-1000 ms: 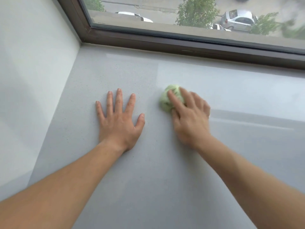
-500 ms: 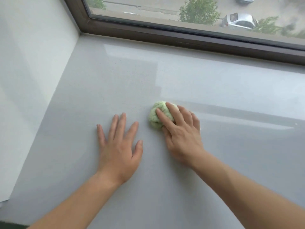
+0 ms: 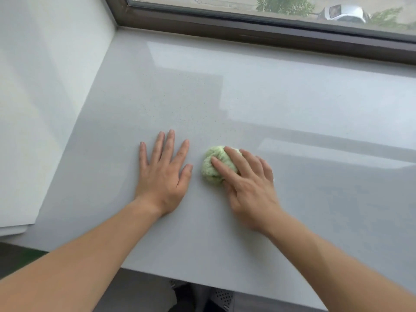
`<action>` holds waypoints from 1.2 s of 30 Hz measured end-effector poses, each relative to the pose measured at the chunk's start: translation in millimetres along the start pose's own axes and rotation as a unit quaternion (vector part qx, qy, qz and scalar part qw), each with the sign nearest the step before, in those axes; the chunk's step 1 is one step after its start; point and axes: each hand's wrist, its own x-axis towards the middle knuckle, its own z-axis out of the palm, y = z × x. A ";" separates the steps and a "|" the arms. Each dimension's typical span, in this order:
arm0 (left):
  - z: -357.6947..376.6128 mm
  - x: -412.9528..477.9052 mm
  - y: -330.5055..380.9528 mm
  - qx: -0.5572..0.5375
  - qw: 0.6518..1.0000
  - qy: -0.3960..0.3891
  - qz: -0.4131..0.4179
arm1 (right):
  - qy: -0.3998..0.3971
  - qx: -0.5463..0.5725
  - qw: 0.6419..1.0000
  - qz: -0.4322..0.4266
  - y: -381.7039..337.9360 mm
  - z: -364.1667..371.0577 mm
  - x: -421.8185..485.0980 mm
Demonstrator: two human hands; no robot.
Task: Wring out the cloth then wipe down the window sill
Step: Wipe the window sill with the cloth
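A light green cloth [image 3: 212, 166], bunched into a ball, lies on the glossy grey window sill [image 3: 247, 91]. My right hand [image 3: 249, 188] presses down on the cloth, fingers spread over its right half. My left hand [image 3: 163, 174] rests flat on the sill just left of the cloth, fingers apart and holding nothing. A small gap separates my left thumb from the cloth.
A dark brown window frame [image 3: 247, 30] runs along the back of the sill. A white wall [image 3: 45, 86] closes the left side. The sill's front edge [image 3: 202, 280] is near my forearms, with the floor below it.
My right hand has dragged the cloth toward me, away from the window frame. My left hand has also slid back toward the front edge. The view has tipped down, showing the sill's front edge.
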 end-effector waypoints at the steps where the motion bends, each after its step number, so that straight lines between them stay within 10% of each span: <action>1: 0.4 -0.3 0.0 -0.001 1.000 0.002 -0.001 | 0.003 -0.004 1.000 0.011 11.7 -2.5 3.4; 6: 0.6 -1.3 1.3 0.009 1.000 -0.014 -0.004 | 0.042 0.020 0.980 0.193 8.2 -3.4 16.4; 14: -4.0 -4.1 -4.0 -0.068 0.997 0.020 0.030 | 0.001 0.000 0.999 -0.033 -58.2 14.1 -98.1; 19: -9.7 -9.6 -2.5 -0.107 0.993 0.037 0.037 | 0.058 0.030 0.978 0.199 -49.7 10.4 -77.1; 26: -11.7 -19.8 6.3 -0.046 0.998 -0.039 0.011 | 0.009 -0.010 1.000 -0.022 -98.9 26.1 -149.6; 32: -8.4 -24.4 16.7 -0.021 0.998 -0.051 -0.006 | 0.078 0.038 0.968 0.234 -62.8 15.4 -133.3; 36: -3.5 -31.9 32.6 -0.047 0.999 -0.025 0.002 | 0.064 0.001 0.991 0.121 -95.4 28.0 -163.4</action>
